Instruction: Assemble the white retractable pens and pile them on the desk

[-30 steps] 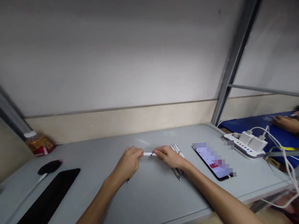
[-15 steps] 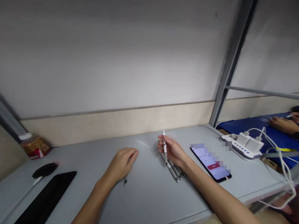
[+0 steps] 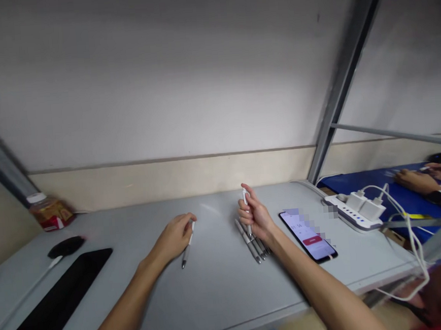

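I hold a white-and-grey pen (image 3: 245, 197) nearly upright in my right hand (image 3: 257, 217). Below that grip, similar pens (image 3: 248, 242) lie side by side; a slanting pen (image 3: 188, 247) lies by my left hand (image 3: 177, 235), grey end towards me.

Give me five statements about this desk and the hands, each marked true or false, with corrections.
1. The right hand holds a slim white-and-grey pen upright. True.
2. The left hand is away from every pen. False: it touches another slim pen on the grey desk.
3. Several white-and-grey pens lie close together near the right hand. True.
4. The rectangular black-edged phone has a dark screen. False: its screen is lit.
5. The white plastic power strip lies left of the phone. False: it is on the right.
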`<state>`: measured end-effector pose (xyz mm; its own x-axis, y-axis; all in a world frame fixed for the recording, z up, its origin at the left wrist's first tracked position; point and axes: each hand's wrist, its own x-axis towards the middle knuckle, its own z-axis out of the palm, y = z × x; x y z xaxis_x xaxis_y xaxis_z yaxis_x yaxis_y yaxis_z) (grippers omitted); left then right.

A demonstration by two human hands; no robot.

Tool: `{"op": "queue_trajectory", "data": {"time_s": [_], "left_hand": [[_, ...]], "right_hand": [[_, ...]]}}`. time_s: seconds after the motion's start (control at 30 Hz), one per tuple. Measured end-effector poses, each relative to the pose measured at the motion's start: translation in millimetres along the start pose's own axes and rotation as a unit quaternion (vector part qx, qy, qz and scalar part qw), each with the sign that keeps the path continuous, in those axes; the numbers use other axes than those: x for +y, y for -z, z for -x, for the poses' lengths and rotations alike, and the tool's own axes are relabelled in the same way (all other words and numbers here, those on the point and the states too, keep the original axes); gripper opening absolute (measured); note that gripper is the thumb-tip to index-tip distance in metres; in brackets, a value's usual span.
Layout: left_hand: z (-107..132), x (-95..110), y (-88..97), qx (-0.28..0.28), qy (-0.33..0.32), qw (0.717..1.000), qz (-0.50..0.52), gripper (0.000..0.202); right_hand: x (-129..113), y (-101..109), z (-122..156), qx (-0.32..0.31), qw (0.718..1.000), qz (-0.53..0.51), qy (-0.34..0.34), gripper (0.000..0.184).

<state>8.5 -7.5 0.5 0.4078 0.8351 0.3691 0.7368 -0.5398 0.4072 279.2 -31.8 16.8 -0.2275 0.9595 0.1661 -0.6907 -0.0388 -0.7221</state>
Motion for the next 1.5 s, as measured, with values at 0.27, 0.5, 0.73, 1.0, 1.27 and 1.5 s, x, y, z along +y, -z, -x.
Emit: {"op": "queue_trajectory", "data": {"time_s": [0.27, 0.5, 0.73, 1.0, 1.27, 1.5], "left_hand": [[0.6, 1.9, 0.3, -0.014, -0.002, 1.000, 0.003, 0.025], [1.5, -2.3, -2.4, -0.008, -0.023, 0.999, -0.021, 0.023], [2.7, -3.4, -1.9, -0.026, -0.013, 0.995, -0.099, 0.020], [3.8, 0.1, -0.1, -0.061, 0.070, 0.987, -0.132, 0.028], [2.4, 5.6, 1.7, -0.087, 0.090, 0.973, -0.193, 0.030], [0.7, 8.3, 4.4, -0.119, 0.122, 0.957, -0.236, 0.035]], "right_hand": [[4.5, -6.2, 3.7, -0.031, 0.999, 0.021, -0.035, 0.043], [10.2, -7.0, 2.7, -0.015, 0.999, 0.024, -0.039, 0.039], [8.7, -6.0, 2.6, -0.014, 0.999, 0.039, -0.022, 0.039], [10.9, -6.2, 1.5, 0.023, 0.999, 0.042, -0.002, 0.032], [11.7, -6.1, 1.3, -0.030, 0.991, 0.104, -0.075, 0.033], [11.2, -2.1, 6.0, -0.013, 0.926, 0.377, 0.014, 0.042]]}}
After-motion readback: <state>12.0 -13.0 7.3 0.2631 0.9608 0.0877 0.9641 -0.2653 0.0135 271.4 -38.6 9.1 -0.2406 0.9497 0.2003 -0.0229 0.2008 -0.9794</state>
